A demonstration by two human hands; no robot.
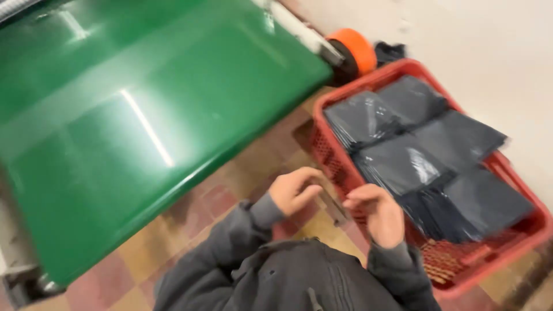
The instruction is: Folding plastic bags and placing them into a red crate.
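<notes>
Both hands, left (294, 190) and right (377, 213), hover loosely curled and empty beside a red crate (461, 270) already stacked with dark bagged packets (426, 161).

Glossy green belt (144, 115), red plastic lattice crate (461, 265) of shiny film-wrapped dark packs (403, 164), worn matt floor tiles (190, 219).

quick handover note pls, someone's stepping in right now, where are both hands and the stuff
Left hand: empty, fingers curled, held above the tiled floor beside the crate's near-left corner.
Right hand: empty as far as the blur shows, at the near rim of the red plastic crate.
Things: flat dark grey plastic-wrapped packets lie in overlapping stacks in the crate, some poking over its far rim. The green glossy conveyor surface to the left carries nothing in view.
Done: packets are in the crate.
Left: cannot be judged from this view.
</notes>
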